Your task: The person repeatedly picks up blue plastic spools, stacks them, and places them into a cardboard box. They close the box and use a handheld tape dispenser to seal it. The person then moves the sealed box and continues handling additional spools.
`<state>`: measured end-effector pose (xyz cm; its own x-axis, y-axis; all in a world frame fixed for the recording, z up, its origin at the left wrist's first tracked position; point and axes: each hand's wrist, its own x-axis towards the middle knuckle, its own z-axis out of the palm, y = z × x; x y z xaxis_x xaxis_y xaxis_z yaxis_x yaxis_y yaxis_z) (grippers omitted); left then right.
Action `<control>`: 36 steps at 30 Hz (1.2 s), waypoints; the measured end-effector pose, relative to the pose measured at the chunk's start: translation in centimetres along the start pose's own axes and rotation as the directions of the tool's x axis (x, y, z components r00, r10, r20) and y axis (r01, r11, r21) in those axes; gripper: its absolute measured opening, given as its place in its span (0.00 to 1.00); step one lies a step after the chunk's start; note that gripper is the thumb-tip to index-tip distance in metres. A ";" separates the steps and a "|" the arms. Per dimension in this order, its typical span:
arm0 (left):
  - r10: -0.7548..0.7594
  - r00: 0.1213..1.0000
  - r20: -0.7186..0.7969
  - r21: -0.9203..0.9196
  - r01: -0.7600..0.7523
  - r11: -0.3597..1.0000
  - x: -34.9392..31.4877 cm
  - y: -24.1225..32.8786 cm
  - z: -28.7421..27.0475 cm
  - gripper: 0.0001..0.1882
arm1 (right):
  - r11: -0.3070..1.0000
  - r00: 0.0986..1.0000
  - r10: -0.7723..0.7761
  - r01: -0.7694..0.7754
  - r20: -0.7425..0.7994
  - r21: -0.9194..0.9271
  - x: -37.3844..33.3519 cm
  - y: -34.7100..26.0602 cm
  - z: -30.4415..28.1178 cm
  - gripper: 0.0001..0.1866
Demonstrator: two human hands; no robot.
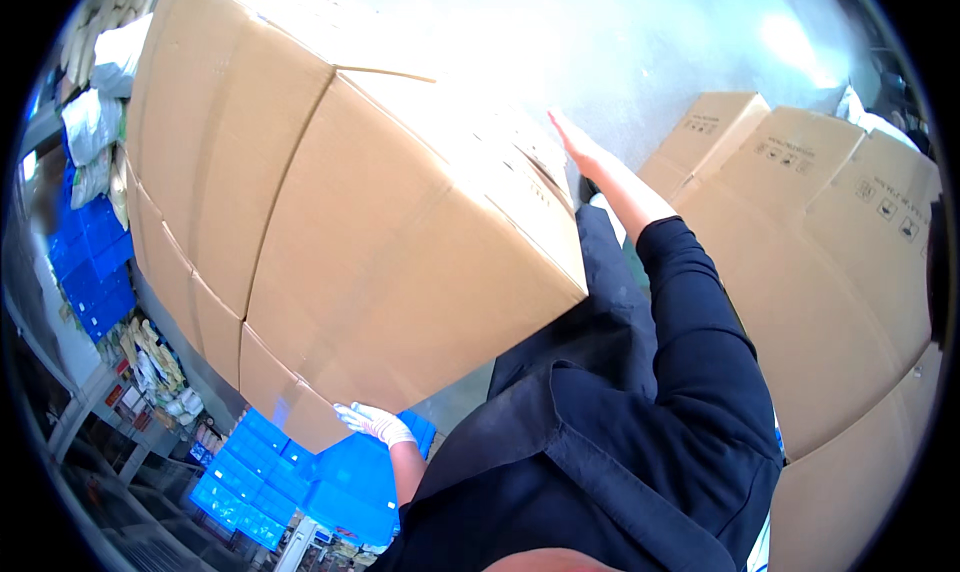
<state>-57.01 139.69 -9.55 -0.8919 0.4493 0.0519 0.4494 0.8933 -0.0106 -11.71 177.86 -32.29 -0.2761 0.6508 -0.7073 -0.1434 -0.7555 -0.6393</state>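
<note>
Cardboard box (330, 222) spans both grips: left hand (373, 423) flat under its near corner, right hand (580, 147) open-palmed against its far side.

A pale grey concrete floor (660, 62) is stretching across the top of the view, shining under a bright glare. On the right, a row of closed brown cardboard cartons (800, 232) is sitting on it, packed side by side and touching each other. At the lower left, blue plastic crates (330, 482) are lying close together, apparently on the floor. Further left, more blue crates (90, 262) are standing stacked; what is bearing them is hidden.
</note>
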 end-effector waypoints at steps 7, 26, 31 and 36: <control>0.046 0.998 0.039 0.005 -0.046 0.999 -0.1 1.1 -0.6 0.34 | 0.972 0.960 -0.235 0.237 -0.152 -0.010 11.1 -12.1 2.6 0.45; -0.095 0.995 0.001 0.129 0.094 0.987 0.8 1.9 -1.6 0.32 | 0.991 0.851 0.094 -0.032 -0.517 0.128 1.8 -2.5 -1.4 0.41; 0.054 0.995 0.085 0.433 -0.086 0.897 0.7 5.9 -3.3 0.34 | 0.985 0.781 0.139 -0.046 -0.609 0.166 -18.1 9.7 -6.5 0.15; 0.701 0.682 -0.209 -0.119 -0.729 0.674 -2.1 13.1 -2.5 0.37 | 0.970 0.665 -0.149 -0.046 -0.732 -0.240 -35.0 14.3 -3.8 0.13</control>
<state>-49.16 150.44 -7.28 -0.2826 0.9296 0.2368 0.9592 0.2728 0.0738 -0.48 144.52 -17.83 0.5337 0.6004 -0.5956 0.1019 -0.7448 -0.6595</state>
